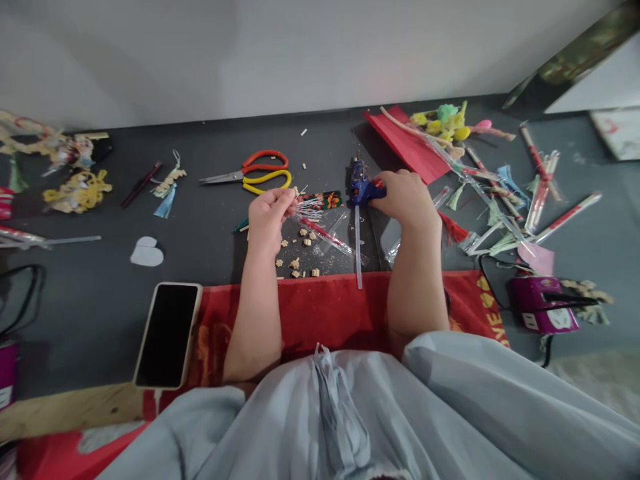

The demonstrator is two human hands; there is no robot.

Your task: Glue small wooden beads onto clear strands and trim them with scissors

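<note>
My left hand pinches a small pale wooden piece between thumb and fingertips; its exact shape is too small to make out. In my right hand is a blue glue gun, its nozzle toward the wall and a clear glue stick sticking out of its back toward me. Between the hands lie a bundle of thin white strands and a dark flowered strip. Several small wooden pieces are scattered nearer me. Scissors with red and yellow handles lie beyond my left hand.
A phone lies at the near left, beside a red cloth along the table edge. A white paper heart and a blue-tasselled ornament are on the left. At right are red paper, wrapped sticks and a purple box.
</note>
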